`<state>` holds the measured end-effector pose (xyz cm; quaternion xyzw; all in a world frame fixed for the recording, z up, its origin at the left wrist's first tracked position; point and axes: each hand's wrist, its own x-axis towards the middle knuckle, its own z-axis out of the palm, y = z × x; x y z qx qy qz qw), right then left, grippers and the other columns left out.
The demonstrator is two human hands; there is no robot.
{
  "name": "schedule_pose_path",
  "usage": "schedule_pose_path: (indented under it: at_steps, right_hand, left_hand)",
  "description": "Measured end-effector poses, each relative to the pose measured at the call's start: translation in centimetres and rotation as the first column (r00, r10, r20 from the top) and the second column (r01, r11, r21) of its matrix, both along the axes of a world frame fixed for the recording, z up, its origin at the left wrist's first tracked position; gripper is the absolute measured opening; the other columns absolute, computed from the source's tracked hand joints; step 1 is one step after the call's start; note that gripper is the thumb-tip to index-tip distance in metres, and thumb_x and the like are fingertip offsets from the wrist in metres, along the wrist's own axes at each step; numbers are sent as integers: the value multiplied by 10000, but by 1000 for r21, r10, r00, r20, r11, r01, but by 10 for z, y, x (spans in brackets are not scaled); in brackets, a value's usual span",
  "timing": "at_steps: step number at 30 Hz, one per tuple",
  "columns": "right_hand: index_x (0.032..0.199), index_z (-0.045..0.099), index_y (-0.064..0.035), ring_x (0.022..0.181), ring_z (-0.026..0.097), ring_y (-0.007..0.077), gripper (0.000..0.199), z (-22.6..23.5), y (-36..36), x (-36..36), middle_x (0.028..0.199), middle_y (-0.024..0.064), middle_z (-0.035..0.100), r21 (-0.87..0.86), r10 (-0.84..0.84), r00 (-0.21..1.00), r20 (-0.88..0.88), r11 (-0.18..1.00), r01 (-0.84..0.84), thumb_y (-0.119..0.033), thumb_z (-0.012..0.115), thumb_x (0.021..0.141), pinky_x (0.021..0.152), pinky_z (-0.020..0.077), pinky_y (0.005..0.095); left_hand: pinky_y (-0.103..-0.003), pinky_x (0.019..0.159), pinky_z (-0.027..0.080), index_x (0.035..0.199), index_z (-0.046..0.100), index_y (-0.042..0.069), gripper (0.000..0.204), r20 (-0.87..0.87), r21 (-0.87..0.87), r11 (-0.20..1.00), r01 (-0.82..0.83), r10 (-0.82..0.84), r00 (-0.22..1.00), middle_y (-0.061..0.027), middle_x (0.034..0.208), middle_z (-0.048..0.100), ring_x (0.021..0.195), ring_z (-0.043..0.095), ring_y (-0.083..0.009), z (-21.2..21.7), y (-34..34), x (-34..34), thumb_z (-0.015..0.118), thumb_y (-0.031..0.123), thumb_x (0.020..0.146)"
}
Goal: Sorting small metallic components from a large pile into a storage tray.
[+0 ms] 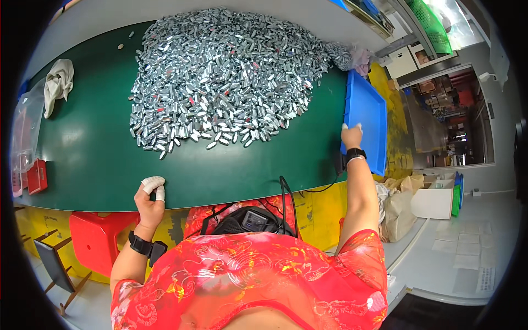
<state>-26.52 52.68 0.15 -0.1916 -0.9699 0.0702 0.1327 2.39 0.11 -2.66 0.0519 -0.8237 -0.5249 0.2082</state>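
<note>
At the right end of the green table (242, 175), my right hand (352, 136) grips the near-left rim of a shallow blue tray (367, 121). White covers sit on its fingertips. The tray stands tilted past the table's edge, and nothing shows inside it. My left hand (150, 199) rests at the front edge of the table, its white-covered fingers curled together and nothing visible in them. Beyond both hands spreads a large heap of small shiny metal pieces (220, 77), short and elongated, with a few red bits among them.
A white cloth (58, 82), a clear plastic bin (27, 135) and a small red basket (37, 176) lie at the table's left end. A red stool (96, 242) stands below it. A black cable (283, 192) hangs over the front edge. Bags (399, 212) stand on the right.
</note>
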Motion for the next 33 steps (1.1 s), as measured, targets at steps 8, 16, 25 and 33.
schedule_pose_path:
  at_steps: [8, 16, 25, 33]
  right_hand:
    - [1133, 531, 21, 946, 549, 406, 388, -13, -9, 44, 1035, 243, 576, -64, 19, 998, 65, 998, -15, -228, 513, 836, 830, 443, 441]
    - [1099, 560, 31, 961, 537, 403, 339, -17, -14, 97, 1039, 250, 572, -17, 192, 981, 33, 981, -191, -186, 511, 843, 841, 431, 431]
    - [1096, 555, 66, 992, 536, 404, 364, -7, -24, 87, 1034, 269, 576, -127, 164, 986, 27, 979, -159, -199, 535, 846, 861, 423, 413]
    - [1075, 564, 75, 977, 566, 380, 368, -25, -27, 81, 1021, 261, 595, -253, 184, 983, -12, 950, -181, -204, 562, 835, 856, 434, 382]
  left_hand:
    - [-260, 651, 445, 852, 591, 0, 186, -30, -157, 986, -50, 46, 999, -117, 832, 595, 738, 566, -216, -2, 12, -4, 521, -123, 731]
    - [-280, 668, 454, 850, 584, -1, 195, -67, -221, 973, -65, 51, 996, -122, 822, 586, 748, 568, -239, -2, 12, -8, 513, -131, 724]
    - [-276, 650, 459, 842, 588, -2, 190, -96, -191, 977, -93, 75, 993, -124, 810, 586, 730, 573, -237, -4, 15, -6, 520, -127, 716]
    - [-301, 651, 476, 835, 598, 11, 194, -77, -208, 969, -134, 120, 990, -116, 815, 595, 737, 586, -250, -2, 13, -2, 535, -117, 703]
